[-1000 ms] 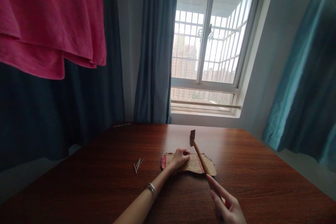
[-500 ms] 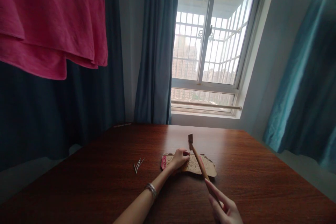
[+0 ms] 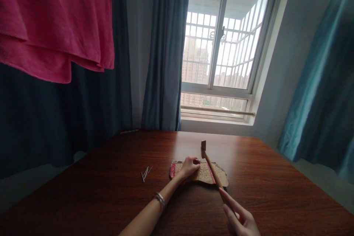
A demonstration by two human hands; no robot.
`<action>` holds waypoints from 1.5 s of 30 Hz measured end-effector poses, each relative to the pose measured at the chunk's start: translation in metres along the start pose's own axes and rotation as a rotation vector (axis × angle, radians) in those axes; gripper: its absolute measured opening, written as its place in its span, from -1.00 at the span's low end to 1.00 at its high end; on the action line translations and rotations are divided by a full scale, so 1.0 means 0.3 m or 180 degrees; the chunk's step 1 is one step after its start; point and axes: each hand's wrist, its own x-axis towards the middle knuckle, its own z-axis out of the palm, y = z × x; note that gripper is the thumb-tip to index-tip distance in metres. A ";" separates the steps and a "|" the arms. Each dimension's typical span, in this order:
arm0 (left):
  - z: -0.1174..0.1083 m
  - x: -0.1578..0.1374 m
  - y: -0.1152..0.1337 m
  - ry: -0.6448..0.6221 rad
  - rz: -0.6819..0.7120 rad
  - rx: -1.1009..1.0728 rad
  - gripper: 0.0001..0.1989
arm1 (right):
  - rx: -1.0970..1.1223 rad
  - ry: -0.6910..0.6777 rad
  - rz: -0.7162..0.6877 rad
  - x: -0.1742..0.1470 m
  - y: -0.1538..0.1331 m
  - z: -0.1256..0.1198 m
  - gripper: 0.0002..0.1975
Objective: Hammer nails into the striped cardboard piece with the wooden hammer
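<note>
My right hand (image 3: 242,217) is wrapped round the wooden handle of a hammer (image 3: 214,173). The hammer's head is raised, up and to the right of my left hand (image 3: 190,166). That left hand is closed in a pinch over a flat tan board (image 3: 206,174) that looks like cardboard, with pink bands and many small dark dots. Whatever the left fingers hold, if anything, is hidden or too small to make out. On the table to the left of the board lie several thin metal nails (image 3: 145,173).
The brown wooden table (image 3: 110,191) reaches to the wall under a barred window (image 3: 218,44). Blue curtains (image 3: 166,51) hang on both sides. A pink cloth (image 3: 55,18) hangs at the upper left. A small thin strip (image 3: 129,131) lies at the table's far left edge.
The hammer and my right hand have shifted slightly to the right. My left hand stays in place on the board, and the nails have not moved.
</note>
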 end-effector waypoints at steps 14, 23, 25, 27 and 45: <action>0.003 0.006 -0.007 0.0019 -0.0110 -0.0190 -0.79 | 0.0143 -0.0121 0.0129 0.001 -0.009 0.005 -0.40; 0.013 0.016 -0.024 -0.0038 -0.0105 -0.0223 -0.75 | 0.0197 -0.0106 0.0115 0.007 0.014 0.016 -0.40; 0.015 0.018 -0.026 -0.0081 -0.0131 -0.0247 -0.74 | 0.0212 -0.0137 0.0086 0.007 0.007 0.018 -0.42; 0.014 0.019 -0.026 -0.0108 -0.0163 -0.0237 -0.74 | 0.0218 -0.0159 0.0101 0.007 -0.005 0.020 -0.43; 0.010 0.017 -0.018 -0.0063 -0.0369 -0.0380 -0.76 | 0.0439 -0.0160 0.0143 0.031 0.044 0.015 -0.29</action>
